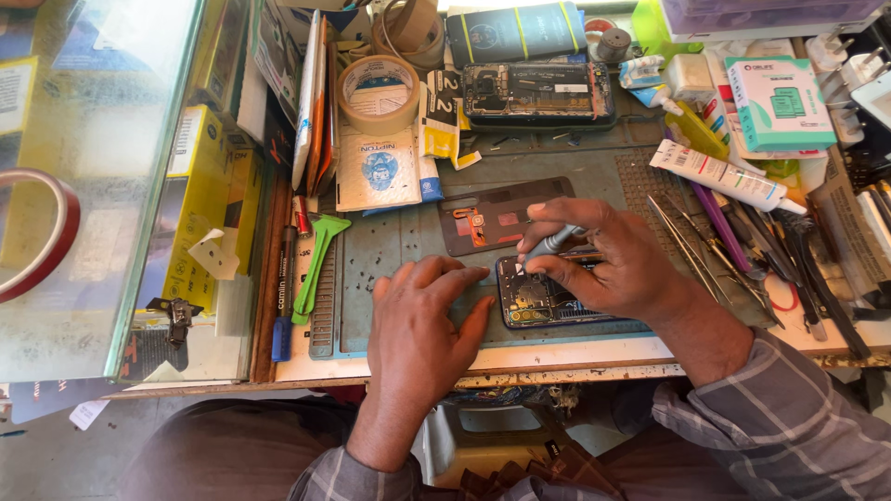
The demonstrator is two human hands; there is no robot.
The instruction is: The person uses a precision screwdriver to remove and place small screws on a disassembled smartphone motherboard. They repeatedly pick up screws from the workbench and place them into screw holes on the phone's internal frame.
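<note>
Left hand (422,311) flat; right hand (603,264) fingers pinched.

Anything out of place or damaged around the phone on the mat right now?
Nothing looks spilled or broken. The opened dark phone lies flat under both hands; its dark back cover rests just behind. Loose tiny bits dot the grey-green mat.

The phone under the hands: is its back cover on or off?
Off: the phone shows bare internal parts, and a screwdriver touches them.
</note>
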